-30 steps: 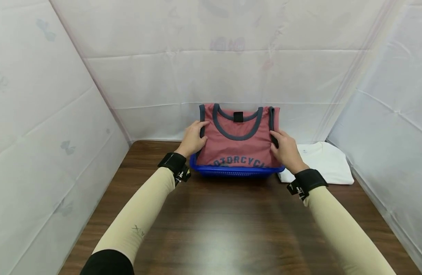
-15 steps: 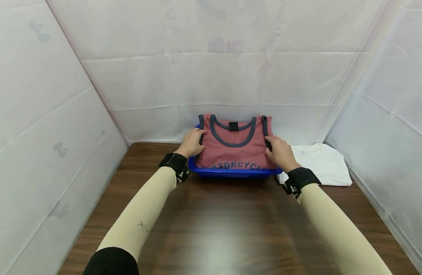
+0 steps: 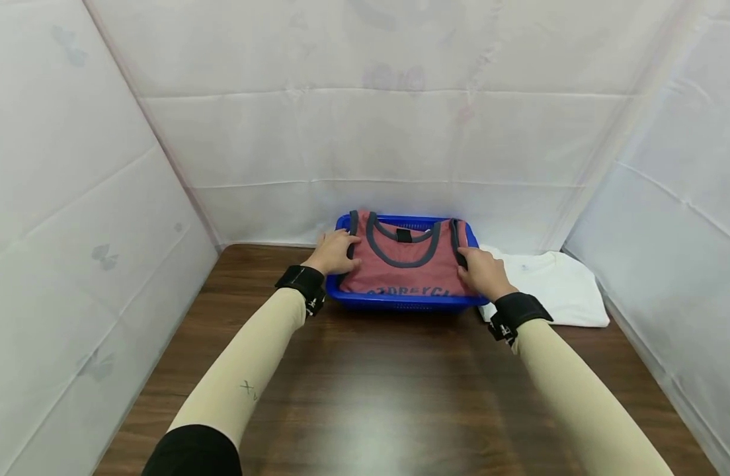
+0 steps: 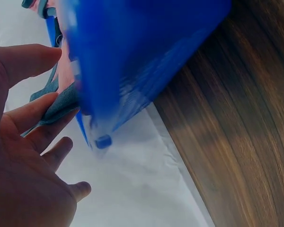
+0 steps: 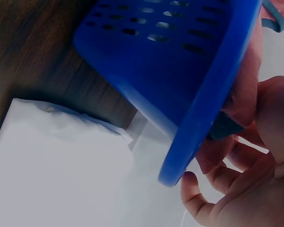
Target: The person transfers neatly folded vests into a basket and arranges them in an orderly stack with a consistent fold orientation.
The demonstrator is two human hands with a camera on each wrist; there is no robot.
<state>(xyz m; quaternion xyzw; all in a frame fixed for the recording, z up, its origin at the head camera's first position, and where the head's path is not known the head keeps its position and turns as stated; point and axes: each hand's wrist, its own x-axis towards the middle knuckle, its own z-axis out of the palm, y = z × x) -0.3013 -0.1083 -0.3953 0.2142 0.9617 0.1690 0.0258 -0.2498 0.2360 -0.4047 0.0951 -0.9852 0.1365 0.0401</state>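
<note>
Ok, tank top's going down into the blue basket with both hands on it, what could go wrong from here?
Two risks. The red tank top fills the blue basket nearly rim to rim, so its edges by the left hand and right hand may ride up over the rim and spoil the fold. The white garment lies right beside the basket, so the withdrawing right hand could drag it.

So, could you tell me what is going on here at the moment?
A person is setting a folded red tank top into a blue basket at the far end of a wooden table. The left hand holds the top's left edge and the right hand its right edge, fingers curled round the fabric. The top lies inside the basket. A folded white garment lies on the table just right of the basket.
</note>
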